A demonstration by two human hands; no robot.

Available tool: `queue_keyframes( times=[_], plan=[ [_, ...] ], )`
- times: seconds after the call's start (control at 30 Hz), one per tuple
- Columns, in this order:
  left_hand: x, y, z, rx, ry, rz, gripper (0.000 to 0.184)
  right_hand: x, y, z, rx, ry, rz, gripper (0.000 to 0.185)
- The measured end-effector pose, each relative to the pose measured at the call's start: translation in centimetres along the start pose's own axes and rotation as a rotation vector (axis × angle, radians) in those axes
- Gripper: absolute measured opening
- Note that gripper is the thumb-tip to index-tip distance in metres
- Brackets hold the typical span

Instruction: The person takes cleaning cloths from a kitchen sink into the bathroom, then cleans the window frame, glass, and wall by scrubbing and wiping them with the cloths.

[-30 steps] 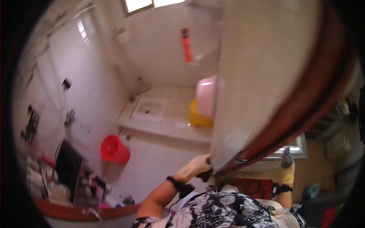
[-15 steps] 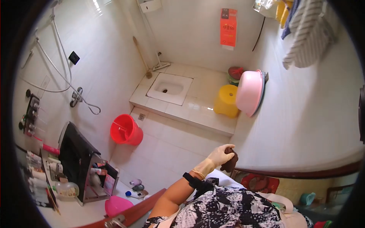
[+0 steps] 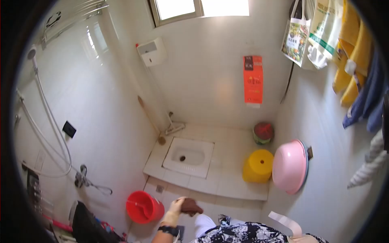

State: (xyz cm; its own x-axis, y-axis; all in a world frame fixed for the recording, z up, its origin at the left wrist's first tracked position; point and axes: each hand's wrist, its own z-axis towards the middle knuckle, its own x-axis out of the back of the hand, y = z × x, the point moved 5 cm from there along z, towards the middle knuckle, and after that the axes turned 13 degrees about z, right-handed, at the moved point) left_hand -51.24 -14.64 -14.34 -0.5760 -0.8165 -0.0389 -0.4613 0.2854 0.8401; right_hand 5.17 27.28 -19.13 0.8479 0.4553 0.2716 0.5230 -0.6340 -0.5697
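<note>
My left hand (image 3: 175,210), in a pale glove with a dark band at the wrist, is closed on a crumpled brown cloth (image 3: 191,206). It is in the lower middle of the head view, above the tiled floor and in front of my patterned clothes. Just left of it stands a red bucket (image 3: 139,210) with a red object inside that I cannot make out clearly. The hand and bucket look apart. My right hand is out of view.
Ahead, a squat toilet (image 3: 189,157) is set in a raised tiled step. A yellow stool (image 3: 259,165) and pink basin (image 3: 288,167) are at the right. A shower hose (image 3: 52,117) hangs left; bags (image 3: 298,38) and towels (image 3: 366,87) hang on the right wall.
The view has tilted upward, bringing the window and hanging bags into sight. My left hand, still holding the brown cloth, has come closer to the red bucket. The doorway side has left view.
</note>
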Motion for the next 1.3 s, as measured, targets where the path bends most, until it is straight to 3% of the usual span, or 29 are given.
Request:
queue_keyframes(
  times=[0.03, 0.13, 0.3, 0.4, 0.43, 0.47, 0.5, 0.53, 0.6, 0.67, 0.73, 0.8, 0.83, 0.9, 0.93, 1.0, 1.03, 1.1, 1.2, 1.3],
  plan=[
    [4.6, -0.3, 1.7, 0.062, -0.029, -0.110, 0.034, -2.1, -1.1, 0.3, -0.003, -0.016, -0.058, 0.025],
    [14.9, 4.7, 1.8, 0.006, 0.252, -0.169, 0.034, -9.4, -4.7, 1.6, 0.001, -0.070, -0.195, 0.023],
    [25.1, 17.6, 8.4, -0.162, 0.464, -0.181, 0.034, -21.9, -15.1, 5.0, 0.110, -0.108, -0.296, 0.022],
    [29.8, 28.2, 15.0, -0.260, 0.461, -0.157, 0.034, -31.7, -28.6, 6.7, 0.316, -0.136, -0.225, 0.021],
    [30.6, 32.1, 17.2, -0.288, 0.442, -0.142, 0.034, -35.2, -34.6, 6.0, 0.415, -0.167, -0.133, 0.021],
    [31.1, 35.9, 19.1, -0.314, 0.417, -0.130, 0.034, -39.5, -44.3, 2.5, 0.358, -0.211, 0.135, 0.016],
    [31.3, 39.7, 21.2, -0.334, 0.395, -0.125, 0.034, -42.2, -49.5, 2.7, 0.508, -0.348, 0.211, 0.018],
    [30.8, 44.3, 22.7, -0.400, 0.385, -0.090, 0.034, -44.8, -54.9, 1.8, 0.539, -0.503, 0.365, 0.021],
    [28.4, 53.9, 24.4, -0.520, 0.375, -0.014, 0.036, -48.9, -64.7, -2.9, 0.629, -0.578, 0.611, 0.024],
    [25.4, 62.0, 25.3, -0.617, 0.362, 0.067, 0.038, -51.2, -72.8, -6.9, 0.628, -0.893, 0.637, 0.030],
    [21.5, 69.5, 26.9, -0.756, 0.205, 0.062, 0.040, -52.6, -79.8, -11.2, 0.609, -1.035, 1.004, 0.033],
    [15.7, 76.7, 27.8, -0.476, -0.346, -0.006, 0.039, -52.5, -85.2, -14.3, 0.629, -1.075, 1.172, 0.041],
    [13.6, 79.2, 28.0, -0.468, -0.361, -0.001, 0.039, -52.4, -87.2, -15.4, 0.632, -1.058, 1.181, 0.041],
    [9.3, 84.1, 28.4, -0.729, -0.338, 0.003, 0.035, -52.1, -91.6, -17.9, 0.820, -1.046, 1.077, 0.042],
    [8.0, 85.7, 30.0, -0.731, -0.348, 0.004, 0.035, -51.8, -93.7, -19.1, 0.914, -1.039, 1.019, 0.044],
    [6.6, 88.9, 33.7, -0.924, -0.042, -0.003, 0.031, -50.7, -98.3, -20.9, 1.097, -1.022, 0.888, 0.049],
    [5.3, 90.1, 35.5, -0.921, -0.046, -0.009, 0.031, -50.0, -100.6, -20.9, 1.098, -1.016, 0.883, 0.049],
    [3.4, 93.0, 36.7, -1.122, 0.146, 0.150, 0.029, -47.6, -105.2, -22.4, 1.350, -0.683, 0.696, 0.059],
    [-0.5, 97.4, 37.2, -1.290, 0.288, 0.363, 0.029, -46.2, -111.5, -26.4, 1.623, -0.378, 0.410, 0.058],
    [-4.3, 99.5, 36.0, -1.328, 0.380, 0.373, 0.029, -49.1, -115.1, -29.0, 1.484, -0.409, -0.035, 0.045]
  ],
)
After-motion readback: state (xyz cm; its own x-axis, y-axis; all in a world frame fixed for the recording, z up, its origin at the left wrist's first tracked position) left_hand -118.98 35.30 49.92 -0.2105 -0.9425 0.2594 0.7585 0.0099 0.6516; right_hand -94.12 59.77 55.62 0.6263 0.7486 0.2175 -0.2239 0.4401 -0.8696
